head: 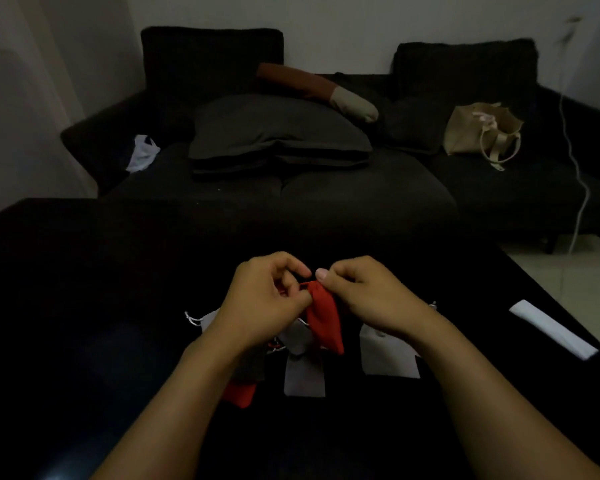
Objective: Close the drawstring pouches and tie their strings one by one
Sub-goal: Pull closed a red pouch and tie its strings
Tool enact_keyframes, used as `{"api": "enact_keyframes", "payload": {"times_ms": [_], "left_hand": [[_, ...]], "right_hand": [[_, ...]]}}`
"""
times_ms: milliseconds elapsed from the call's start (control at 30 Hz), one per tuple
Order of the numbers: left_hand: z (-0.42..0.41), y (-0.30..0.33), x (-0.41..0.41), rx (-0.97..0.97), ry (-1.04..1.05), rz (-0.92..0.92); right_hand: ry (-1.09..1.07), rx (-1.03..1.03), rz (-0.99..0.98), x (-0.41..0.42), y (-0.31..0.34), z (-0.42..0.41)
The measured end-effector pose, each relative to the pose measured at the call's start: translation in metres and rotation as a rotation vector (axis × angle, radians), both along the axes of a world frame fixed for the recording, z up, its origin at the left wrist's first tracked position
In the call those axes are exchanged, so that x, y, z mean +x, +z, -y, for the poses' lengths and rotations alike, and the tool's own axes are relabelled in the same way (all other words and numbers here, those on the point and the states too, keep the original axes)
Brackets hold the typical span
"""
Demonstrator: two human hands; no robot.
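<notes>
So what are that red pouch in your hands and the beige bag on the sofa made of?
The red pouch looks like soft matte woven cloth: it creases and droops where both hands pinch its top. The beige bag seems a stiffer canvas-like fabric, standing up by itself with flat strap handles. The dim light leaves the weaves uncertain.

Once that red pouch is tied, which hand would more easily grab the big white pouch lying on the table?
Probably the right hand. The big white pouch lies directly under the right wrist, while the left hand sits on the far side of the red pouch both hands hold, and would have to cross over.
</notes>
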State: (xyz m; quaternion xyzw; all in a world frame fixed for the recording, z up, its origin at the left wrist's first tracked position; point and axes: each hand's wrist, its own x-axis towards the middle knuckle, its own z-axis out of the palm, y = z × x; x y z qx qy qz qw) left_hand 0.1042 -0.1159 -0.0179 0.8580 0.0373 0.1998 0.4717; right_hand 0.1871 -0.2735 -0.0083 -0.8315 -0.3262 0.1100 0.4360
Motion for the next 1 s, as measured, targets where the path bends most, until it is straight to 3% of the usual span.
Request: {"api": "enact_keyframes", "payload": {"times_ms": [100, 367, 500, 700, 867, 1000], "left_hand": [[0.000, 0.000, 0.000, 0.104, -0.013, -0.018], [-0.009, -0.002, 0.001, 0.088, -0.090, -0.106], [-0.005, -0.003, 0.005, -0.069, -0.123, -0.064], [0.010, 0.002, 0.003, -0.494, -0.151, -0.020], [0.007, 0.003, 0.003, -0.517, -0.113, -0.043], [0.007, 0.003, 0.004, -0.577, -0.093, -0.058]], "right_hand": [[-0.028, 0.024, -0.051, 0.000, -0.002, -0.002], [0.018, 0.066, -0.089, 0.004, -0.002, 0.003], [0.044, 0.086, -0.123, 0.004, -0.001, 0.005], [0.076, 0.151, -0.176, 0.001, 0.001, 0.004], [0.101, 0.163, -0.052, 0.002, 0.007, 0.011], [0.118, 0.169, -0.120, 0.004, 0.004, 0.013]]}}
